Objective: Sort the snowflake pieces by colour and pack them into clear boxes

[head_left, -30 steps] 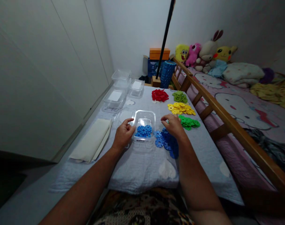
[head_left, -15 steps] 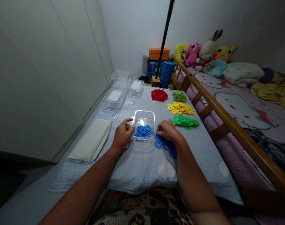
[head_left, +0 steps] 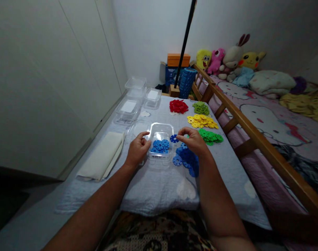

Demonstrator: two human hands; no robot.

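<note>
Between right thumb and forefinger: one blue disc (head_left: pixel 174 138), which our right hand (head_left: pixel 192 139) pinches at its edge, just by the right rim of the open box (head_left: pixel 161 124).
Right pose: our wrist is bent inward, the forearm reaching forward over the tablecloth (head_left: pixel 159 195).
Left fingers: our left hand (head_left: pixel 138 150) has thumb and forefinger apart, the others curled; it is at the left wall of the box, and whether it touches we cannot tell.
Inside box: several blue discs (head_left: pixel 160 146), overlapping, so we cannot count them exactly.
Loose piles: five we count; blue (head_left: pixel 186 157) under the right wrist, then green (head_left: pixel 210 137), yellow (head_left: pixel 202 121), light green (head_left: pixel 201 108) and red (head_left: pixel 178 106).
Farther left: three clear containers (head_left: pixel 128 106), and one folded cloth (head_left: pixel 101 155) nearer to us.
</note>
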